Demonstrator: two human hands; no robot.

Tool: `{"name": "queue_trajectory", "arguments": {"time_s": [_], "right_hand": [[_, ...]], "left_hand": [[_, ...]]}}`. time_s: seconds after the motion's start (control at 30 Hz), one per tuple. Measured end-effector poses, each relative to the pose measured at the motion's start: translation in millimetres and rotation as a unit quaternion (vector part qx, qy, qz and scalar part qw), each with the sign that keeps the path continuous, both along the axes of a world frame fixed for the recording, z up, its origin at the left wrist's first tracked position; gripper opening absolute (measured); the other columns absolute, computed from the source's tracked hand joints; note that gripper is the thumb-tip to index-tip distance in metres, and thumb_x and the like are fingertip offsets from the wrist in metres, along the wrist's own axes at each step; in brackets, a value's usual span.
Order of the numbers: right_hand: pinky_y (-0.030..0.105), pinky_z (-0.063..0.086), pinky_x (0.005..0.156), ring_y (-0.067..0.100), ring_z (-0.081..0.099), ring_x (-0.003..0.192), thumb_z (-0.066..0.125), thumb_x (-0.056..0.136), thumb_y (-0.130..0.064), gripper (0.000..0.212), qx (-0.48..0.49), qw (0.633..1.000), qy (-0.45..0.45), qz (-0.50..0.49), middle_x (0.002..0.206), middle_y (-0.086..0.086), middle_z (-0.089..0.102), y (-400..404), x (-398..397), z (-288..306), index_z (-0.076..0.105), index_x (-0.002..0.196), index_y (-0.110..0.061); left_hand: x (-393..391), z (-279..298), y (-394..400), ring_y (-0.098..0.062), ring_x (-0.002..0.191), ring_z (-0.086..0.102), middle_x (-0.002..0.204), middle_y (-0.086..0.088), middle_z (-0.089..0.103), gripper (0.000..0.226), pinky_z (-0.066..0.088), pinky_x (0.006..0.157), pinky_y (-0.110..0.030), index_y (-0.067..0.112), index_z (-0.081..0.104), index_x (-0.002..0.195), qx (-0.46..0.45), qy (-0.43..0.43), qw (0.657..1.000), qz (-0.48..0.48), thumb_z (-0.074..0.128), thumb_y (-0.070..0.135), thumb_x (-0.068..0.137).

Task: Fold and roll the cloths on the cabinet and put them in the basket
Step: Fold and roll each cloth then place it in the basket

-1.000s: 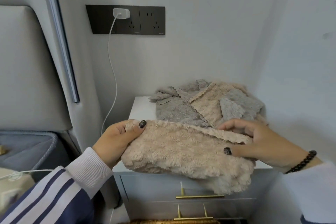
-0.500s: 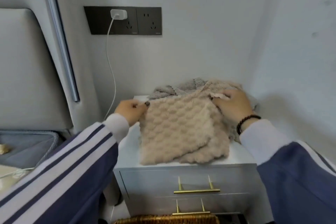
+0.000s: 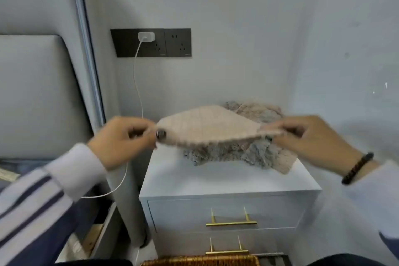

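A beige fleecy cloth (image 3: 207, 125) is stretched out in the air above the white cabinet (image 3: 228, 181). My left hand (image 3: 123, 140) pinches its left corner and my right hand (image 3: 311, 138) pinches its right corner. Behind and below it a heap of grey and beige cloths (image 3: 244, 151) lies at the back of the cabinet top. The rim of a woven wicker basket (image 3: 200, 261) shows on the floor in front of the cabinet. The picture is blurred by motion.
The cabinet has two drawers with gold handles (image 3: 231, 222). A white charger (image 3: 146, 36) sits in a black wall socket (image 3: 151, 42), its cable hanging down left of the cabinet. A padded headboard (image 3: 36, 93) and bed stand to the left, a wall to the right.
The beige cloth lay on the cabinet top half a second ago; both hands have now lifted it by its corners and pulled it taut in the air. The camera view has tilted.
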State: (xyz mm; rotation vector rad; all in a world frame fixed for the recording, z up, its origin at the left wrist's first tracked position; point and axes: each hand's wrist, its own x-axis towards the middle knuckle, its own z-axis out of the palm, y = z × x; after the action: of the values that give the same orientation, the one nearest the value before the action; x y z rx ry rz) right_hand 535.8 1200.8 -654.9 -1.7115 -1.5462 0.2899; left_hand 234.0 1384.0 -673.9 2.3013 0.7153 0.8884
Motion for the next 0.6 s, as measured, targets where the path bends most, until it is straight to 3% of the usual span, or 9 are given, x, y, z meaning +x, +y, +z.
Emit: {"name": "queue_trajectory", "arguments": {"time_s": [0.1, 0.13, 0.2, 0.3, 0.4, 0.47, 0.53, 0.6], "right_hand": [[0.003, 0.044, 0.075, -0.004, 0.061, 0.095, 0.063, 0.089, -0.016, 0.022, -0.151, 0.987, -0.021, 0.043, 0.099, -0.023, 0.067, -10, -12, -57, 0.074, 0.095, -0.034], [0.002, 0.042, 0.080, -0.004, 0.060, 0.101, 0.060, 0.090, -0.016, 0.024, -0.196, 0.978, -0.039, 0.057, 0.103, -0.026, 0.064, -9, -15, -75, 0.073, 0.096, -0.036], [0.004, 0.041, 0.085, -0.002, 0.057, 0.104, 0.056, 0.091, -0.017, 0.027, -0.266, 0.955, -0.094, 0.092, 0.106, -0.023, 0.062, -3, -21, -104, 0.069, 0.100, -0.039], [0.002, 0.038, 0.080, -0.004, 0.054, 0.099, 0.061, 0.088, -0.030, 0.026, -0.326, 0.929, -0.127, 0.118, 0.107, -0.022, 0.060, 7, -28, -113, 0.067, 0.113, -0.033], [0.011, 0.042, 0.091, -0.007, 0.054, 0.101, 0.064, 0.086, -0.037, 0.029, -0.240, 0.965, -0.085, 0.060, 0.111, -0.023, 0.060, 23, -35, -112, 0.064, 0.115, -0.035], [0.014, 0.036, 0.099, -0.004, 0.047, 0.114, 0.055, 0.092, -0.031, 0.035, -0.154, 0.985, -0.076, 0.016, 0.125, -0.020, 0.052, 42, -44, -115, 0.055, 0.127, -0.033], [0.020, 0.027, 0.110, 0.004, 0.035, 0.132, 0.045, 0.097, -0.023, 0.042, -0.098, 0.989, -0.112, 0.014, 0.142, -0.013, 0.042, 65, -58, -123, 0.045, 0.138, -0.028], [0.025, 0.012, 0.117, 0.009, 0.017, 0.144, 0.036, 0.101, -0.021, 0.046, -0.088, 0.980, -0.177, 0.031, 0.155, -0.007, 0.027, 87, -69, -136, 0.032, 0.147, -0.024]], "left_hand": [[-15, -61, -18, -0.009, 0.071, 0.065, 0.075, 0.004, 0.071, 0.010, 0.054, 0.074, -0.028, 0.021, 0.076, 0.081, -0.061, 0.123, 0.991, 0.003, 0.069, 0.028, 0.085], [-17, -78, -22, -0.008, 0.070, 0.063, 0.074, 0.006, 0.070, 0.016, 0.053, 0.074, -0.029, 0.022, 0.074, 0.079, -0.075, 0.170, 0.983, 0.003, 0.068, 0.036, 0.083], [-16, -102, -28, -0.001, 0.063, 0.054, 0.070, 0.005, 0.066, 0.037, 0.050, 0.070, -0.027, 0.022, 0.070, 0.074, -0.092, 0.248, 0.964, -0.007, 0.058, 0.057, 0.076], [-4, -110, -35, 0.011, 0.063, 0.054, 0.076, 0.020, 0.067, 0.022, 0.038, 0.061, -0.007, 0.036, 0.073, 0.083, -0.091, 0.272, 0.958, 0.016, 0.060, 0.054, 0.083], [16, -112, -35, 0.015, 0.069, 0.053, 0.089, 0.023, 0.065, 0.017, 0.038, 0.066, -0.003, 0.034, 0.071, 0.101, -0.031, 0.198, 0.977, 0.067, 0.058, 0.039, 0.090], [35, -121, -28, 0.011, 0.099, 0.051, 0.115, 0.019, 0.059, 0.027, 0.035, 0.093, -0.005, 0.030, 0.063, 0.119, 0.016, 0.175, 0.982, 0.073, 0.053, 0.030, 0.094], [56, -133, -23, -0.005, 0.134, 0.033, 0.143, 0.009, 0.043, 0.041, 0.013, 0.109, -0.009, 0.023, 0.048, 0.137, 0.041, 0.189, 0.980, 0.051, 0.043, 0.030, 0.097], [75, -143, -16, -0.011, 0.145, 0.013, 0.157, 0.002, 0.022, 0.065, -0.001, 0.111, -0.013, 0.018, 0.029, 0.148, 0.057, 0.231, 0.970, 0.042, 0.019, 0.051, 0.092]]}}
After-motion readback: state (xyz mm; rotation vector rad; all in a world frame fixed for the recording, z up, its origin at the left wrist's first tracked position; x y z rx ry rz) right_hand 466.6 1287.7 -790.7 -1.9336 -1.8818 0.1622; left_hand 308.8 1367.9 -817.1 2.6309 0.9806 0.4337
